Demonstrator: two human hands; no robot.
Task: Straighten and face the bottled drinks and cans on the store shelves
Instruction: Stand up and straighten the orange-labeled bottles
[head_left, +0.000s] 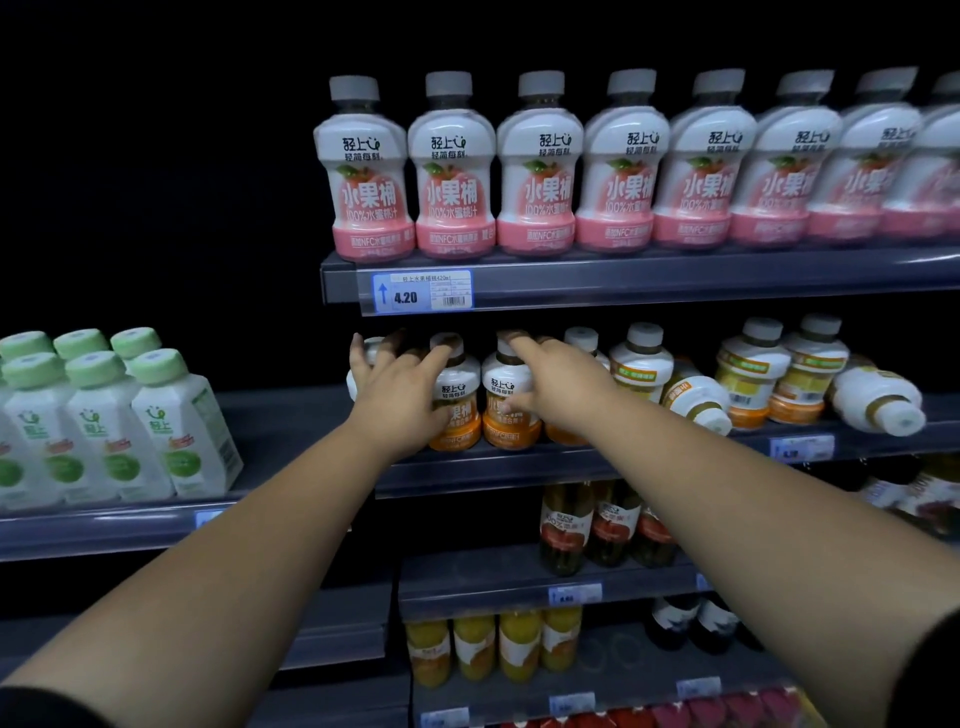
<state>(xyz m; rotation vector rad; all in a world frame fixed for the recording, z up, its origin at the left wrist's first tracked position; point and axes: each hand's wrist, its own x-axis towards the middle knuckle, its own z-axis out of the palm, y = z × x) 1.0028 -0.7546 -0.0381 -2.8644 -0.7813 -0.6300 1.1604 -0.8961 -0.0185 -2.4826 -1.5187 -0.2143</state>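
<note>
Orange bottles (511, 400) on mid shelf (519, 470), front two upright w/ labels facing out. Left hand (400, 395) fingers spread, wrapped round a white bottle (363, 364) at row's left end. Right hand (558, 384) reaches over 2nd orange bottle, fingers on its cap and side. Further right, two bottles (878, 397) lie tipped over. Pink bottles (540, 171) above stand neat, facing front.
</note>
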